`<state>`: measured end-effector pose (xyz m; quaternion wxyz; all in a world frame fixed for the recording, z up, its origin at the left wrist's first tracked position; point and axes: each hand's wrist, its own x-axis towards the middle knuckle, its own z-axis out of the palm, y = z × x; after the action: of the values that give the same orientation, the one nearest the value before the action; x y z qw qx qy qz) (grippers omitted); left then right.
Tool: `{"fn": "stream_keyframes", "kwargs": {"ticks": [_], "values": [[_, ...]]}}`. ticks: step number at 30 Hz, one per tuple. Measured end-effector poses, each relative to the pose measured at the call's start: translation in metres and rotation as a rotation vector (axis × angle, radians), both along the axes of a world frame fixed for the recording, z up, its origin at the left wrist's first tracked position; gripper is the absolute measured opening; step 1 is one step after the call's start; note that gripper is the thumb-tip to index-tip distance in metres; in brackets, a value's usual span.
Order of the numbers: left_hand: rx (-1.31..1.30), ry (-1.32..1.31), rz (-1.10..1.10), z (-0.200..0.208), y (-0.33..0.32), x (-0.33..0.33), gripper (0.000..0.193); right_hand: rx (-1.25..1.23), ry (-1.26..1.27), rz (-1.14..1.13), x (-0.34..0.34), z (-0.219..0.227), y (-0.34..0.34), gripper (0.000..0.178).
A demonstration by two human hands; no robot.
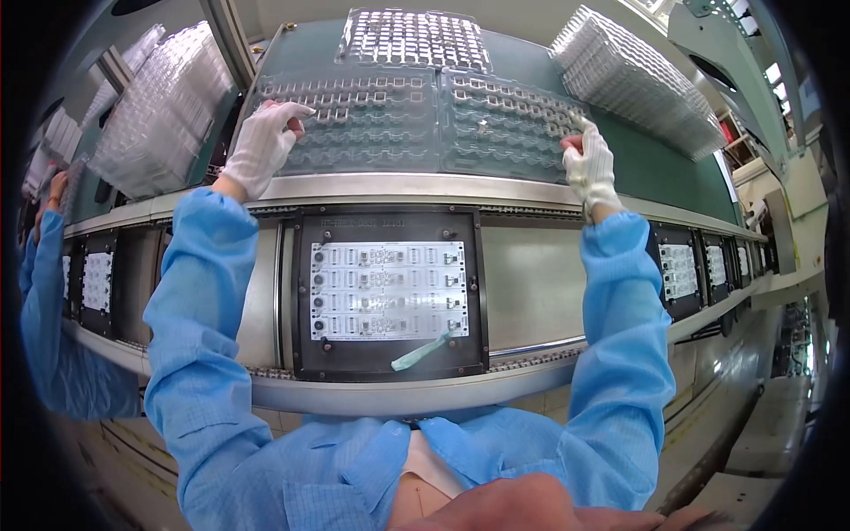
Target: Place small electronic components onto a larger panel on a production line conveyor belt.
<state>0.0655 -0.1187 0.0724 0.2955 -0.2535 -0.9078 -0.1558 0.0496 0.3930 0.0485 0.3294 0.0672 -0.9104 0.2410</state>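
Note:
My left hand, in a white glove with bare fingertips, reaches over the left end of a clear plastic tray. Its thumb and forefinger are bent together beside a row of small silver parts; what lies between them is too small to name. At the right end of a second clear tray is my gloved right hand. Its fingers are closed in a pinch at the end of a row of parts, and anything held is hidden. Both trays have silver parts in their far rows.
Between my forearms, a black fixture holds a white circuit board panel; a pale green strip lies across its near edge. Behind the trays sits a fuller tray. Clear tray stacks flank the bench. A blue-sleeved person works at left.

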Motion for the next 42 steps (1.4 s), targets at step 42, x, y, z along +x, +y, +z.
{"fn": "stream_keyframes", "kwargs": {"ticks": [42], "values": [[-0.414, -0.177, -0.317, 0.003, 0.088, 0.142, 0.031, -0.065, -0.124, 0.517, 0.135, 0.004, -0.072, 0.048]]}}
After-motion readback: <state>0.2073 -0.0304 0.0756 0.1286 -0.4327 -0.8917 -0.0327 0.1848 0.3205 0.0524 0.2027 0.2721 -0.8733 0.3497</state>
